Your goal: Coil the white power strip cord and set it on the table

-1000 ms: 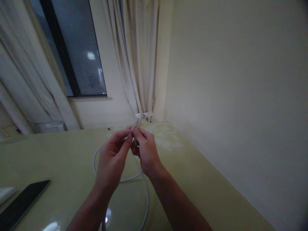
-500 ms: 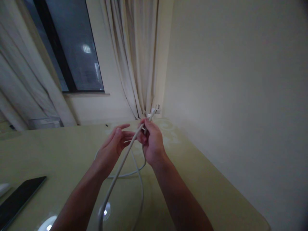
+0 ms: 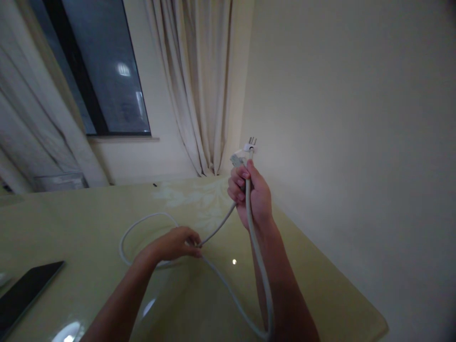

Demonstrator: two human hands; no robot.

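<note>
has just split hands, nearly together half a second ago: lifts right hand up and to the right, drops left hand low over table. now works cord from two spots; probably means minding slack separately from ends. grasps cord just below plug in right hand, with grey connector poking out beside plug; can't tell exactly how connector sits, partly covered there. shows plug just above right hand, prongs up, in front of wall, clear of table. seems to pinch cord with left hand, at the crossing; can't tell how many strands, hidden underneath. runs cord from right hand down to left hand, also in a long near loop in front of right forearm. leaves another loop on table, mostly left of left hand. leaves dark slab untouched at near left, well apart from both hands.
</note>
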